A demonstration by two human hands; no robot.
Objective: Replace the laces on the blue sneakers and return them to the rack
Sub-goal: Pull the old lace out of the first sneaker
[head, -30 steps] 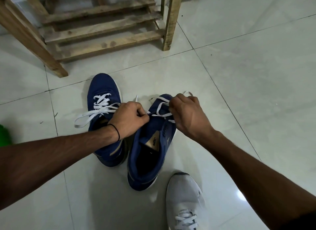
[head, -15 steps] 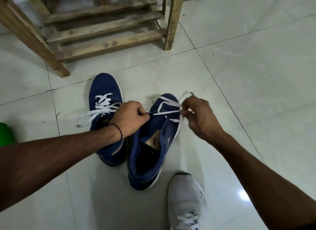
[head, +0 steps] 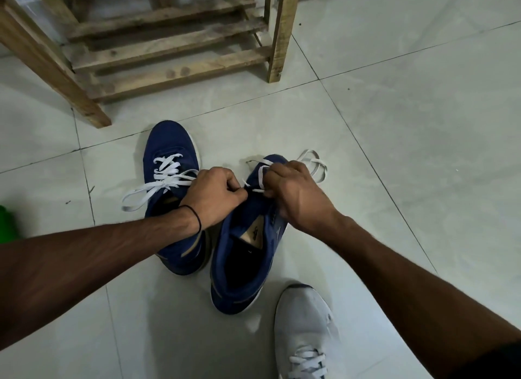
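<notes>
Lace (head: 261, 175) work on the right sneaker (head: 245, 254) has gone from a pull to a fresh threading. Half a second ago the right hand (head: 297, 198) was out past the shoe's right side, drawing a strand taut across from the left hand (head: 214, 195). Now it is back over the tongue, almost knuckle to knuckle with the left, and only a short piece of strand shows between them. The slack it drew out lies as a loose loop (head: 315, 164) on the floor (head: 423, 124), just beside the toe on the right.

Both grips are closed on the lace. The left is clenched, thumb and forefinger pinching a strand at the left eyelet row. The right has its fingertips curled round the strand at the right row. Which eyelet the tip is aimed at is hidden under the fingers.

The right sneaker stands on the floor with its toe toward the rack (head: 174, 74) and its mouth open. It is just beside the left sneaker (head: 169, 144), which already carries white crossings, with the ends trailing untied across the floor to the left. Both shoes sit near the rack's front edge, not on it.

Only the crossings nearest the toe look done on the right sneaker. I judge that several rows remain, then tying both shoes, then the return to the rack. The loop on the floor may twist or catch at the next pull.
</notes>
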